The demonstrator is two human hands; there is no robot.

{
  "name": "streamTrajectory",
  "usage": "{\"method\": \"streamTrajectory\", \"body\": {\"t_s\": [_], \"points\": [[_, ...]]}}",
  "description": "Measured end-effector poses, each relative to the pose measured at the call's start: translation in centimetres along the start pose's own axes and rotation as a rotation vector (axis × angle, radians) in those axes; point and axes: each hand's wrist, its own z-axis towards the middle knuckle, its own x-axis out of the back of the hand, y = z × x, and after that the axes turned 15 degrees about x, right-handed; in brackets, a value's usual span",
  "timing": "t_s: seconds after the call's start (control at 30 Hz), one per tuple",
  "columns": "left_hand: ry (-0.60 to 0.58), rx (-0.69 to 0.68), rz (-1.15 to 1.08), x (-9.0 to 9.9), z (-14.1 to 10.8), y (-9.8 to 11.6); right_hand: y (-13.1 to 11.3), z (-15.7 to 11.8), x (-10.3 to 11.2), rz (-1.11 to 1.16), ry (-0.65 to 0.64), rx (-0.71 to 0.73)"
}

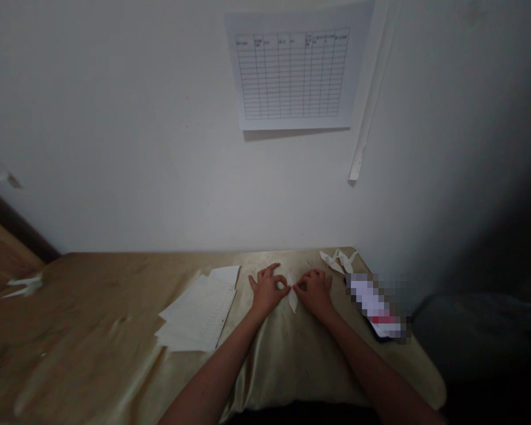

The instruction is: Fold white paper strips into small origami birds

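Observation:
A small folded white paper (292,300), narrow and pointed at its ends, is between my two hands above the gold cloth. My left hand (268,287) pinches its left side between thumb and index finger, the other fingers spread. From the right, my right hand (314,289) pinches the paper's other side, its remaining fingers curled. To the left lies a fanned stack of white paper sheets (199,313). Folded white paper pieces (338,260) rest beyond my right hand, near the table's back edge.
A gold cloth (101,330) covers the table, which meets a white wall. A phone with a blurred screen (376,307) lies at the right edge. White scraps (25,285) are at the far left. A printed table sheet (294,74) hangs on the wall.

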Motion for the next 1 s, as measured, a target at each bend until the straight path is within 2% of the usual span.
{"method": "streamTrajectory", "body": {"t_s": [0.3, 0.7, 1.0], "points": [[-0.012, 0.038, 0.01, 0.2, 0.0, 0.5, -0.1, 0.1, 0.6, -0.024, -0.049, -0.006], [-0.024, 0.081, 0.077, 0.2, 0.1, 0.6, -1.8, 0.5, 1.4, -0.134, -0.164, -0.045], [-0.008, 0.04, 0.076, 0.2, -0.1, 0.4, -2.0, 0.4, 1.2, -0.158, -0.159, -0.044]]}}
